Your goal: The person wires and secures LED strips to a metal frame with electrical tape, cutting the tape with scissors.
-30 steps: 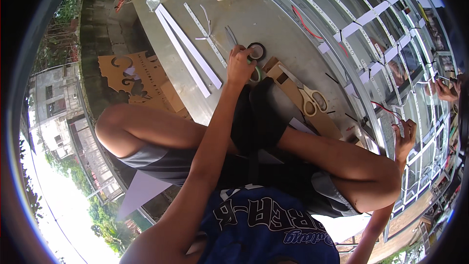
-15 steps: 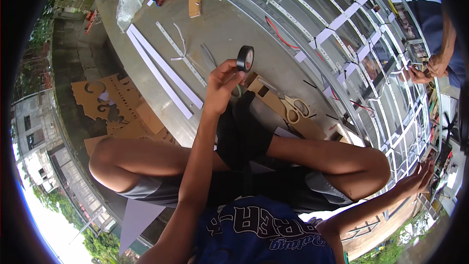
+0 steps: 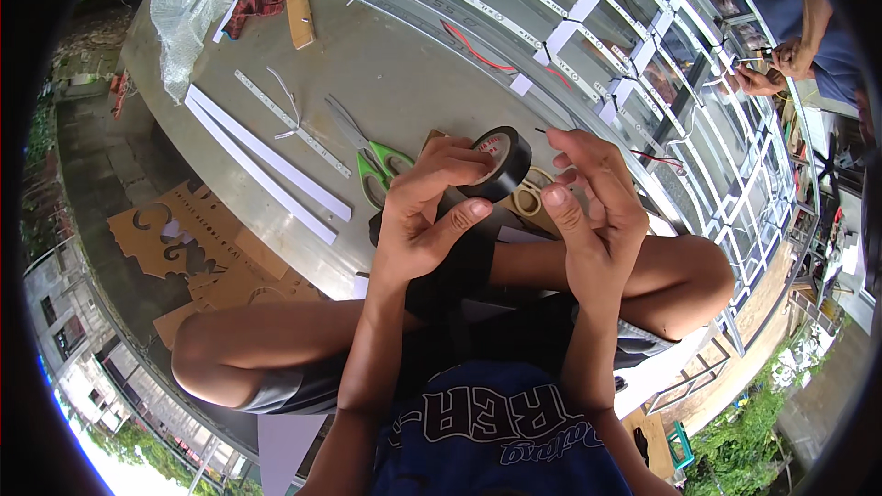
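My left hand [image 3: 418, 211] holds a roll of black tape [image 3: 507, 171], its fingers at the roll's ring and its thumb below. Close by on the right, my right hand [image 3: 602, 220] is raised with fingers apart and nothing visible in it. A small dark sliver shows by its index fingertip; I cannot tell whether it touches. Beyond my left hand lie green-handled scissors [image 3: 372, 161] with blades apart. Cream-handled scissors [image 3: 526, 197] are partly hidden behind the tape and my right hand.
White strips [image 3: 266, 165] and an LED strip [image 3: 294, 124] with white wires lie on the grey surface. A metal frame [image 3: 588, 28] with LED strips spans the upper right, where another person's hands [image 3: 776, 72] work. Cut cardboard [image 3: 197, 239] lies lower left.
My right hand has come in from the far right to beside the tape. The tape roll has tilted and come lower and right in my left hand. The view has shifted too.
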The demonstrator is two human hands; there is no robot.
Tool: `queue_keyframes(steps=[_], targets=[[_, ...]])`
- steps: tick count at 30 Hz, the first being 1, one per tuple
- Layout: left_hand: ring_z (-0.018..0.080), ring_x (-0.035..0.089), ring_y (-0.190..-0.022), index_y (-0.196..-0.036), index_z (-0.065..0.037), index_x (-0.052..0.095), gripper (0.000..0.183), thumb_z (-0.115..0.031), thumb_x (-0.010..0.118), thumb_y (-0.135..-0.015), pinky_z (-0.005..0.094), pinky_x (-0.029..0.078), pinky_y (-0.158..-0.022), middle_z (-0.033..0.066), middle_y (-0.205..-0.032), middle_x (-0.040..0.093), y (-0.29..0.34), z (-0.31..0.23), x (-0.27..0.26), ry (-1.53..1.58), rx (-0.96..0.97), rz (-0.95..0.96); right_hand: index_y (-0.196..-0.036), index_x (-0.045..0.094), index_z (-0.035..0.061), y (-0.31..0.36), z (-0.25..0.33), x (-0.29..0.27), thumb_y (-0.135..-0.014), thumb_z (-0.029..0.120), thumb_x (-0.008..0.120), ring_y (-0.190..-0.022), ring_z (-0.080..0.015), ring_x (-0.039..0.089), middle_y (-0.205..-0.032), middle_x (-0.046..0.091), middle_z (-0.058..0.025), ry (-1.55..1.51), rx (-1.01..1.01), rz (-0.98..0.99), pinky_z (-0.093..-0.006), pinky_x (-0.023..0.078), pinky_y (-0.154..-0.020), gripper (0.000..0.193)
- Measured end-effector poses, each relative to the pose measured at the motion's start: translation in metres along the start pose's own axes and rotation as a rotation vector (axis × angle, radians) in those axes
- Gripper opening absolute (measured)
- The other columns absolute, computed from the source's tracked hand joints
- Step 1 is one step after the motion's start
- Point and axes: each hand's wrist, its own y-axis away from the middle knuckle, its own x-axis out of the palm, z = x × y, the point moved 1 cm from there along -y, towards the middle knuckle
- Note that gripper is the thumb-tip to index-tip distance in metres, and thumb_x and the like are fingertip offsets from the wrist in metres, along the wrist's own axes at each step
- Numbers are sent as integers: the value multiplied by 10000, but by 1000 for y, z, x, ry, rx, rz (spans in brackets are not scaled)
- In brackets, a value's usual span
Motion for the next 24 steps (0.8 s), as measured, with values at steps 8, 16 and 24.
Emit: queue_keyframes(steps=[8, 16, 24], targets=[[324, 621, -1047, -1026, 10, 706, 246, -54, 819, -817, 470, 437, -1028, 139, -1061, 720, 0, -5, -6, -238, -4, 17, -1092, 769, 15, -5, -2, 20, -879, 44, 793, -887, -170, 670, -1010, 697, -80, 74, -4, -32, -282, 525, -778, 216], [343, 610, -1069, -1026, -5, 701, 260, -59, 827, -806, 456, 451, -1010, 108, -1040, 724, -4, 3, -7, -333, -31, -16, -978, 693, -19, -15, -36, 29, -894, -20, 730, -829, -199, 684, -968, 698, -104, -17, 32, -24, -322, 531, -735, 91], [323, 649, -904, -990, -4, 743, 205, -87, 823, -821, 383, 513, -773, 180, -931, 731, -22, 21, 23, -953, -103, -233, -926, 620, 10, -60, -57, 37, -853, -90, 625, -843, -313, 670, -896, 721, -114, 498, -132, -40, -418, 533, -717, 124]])
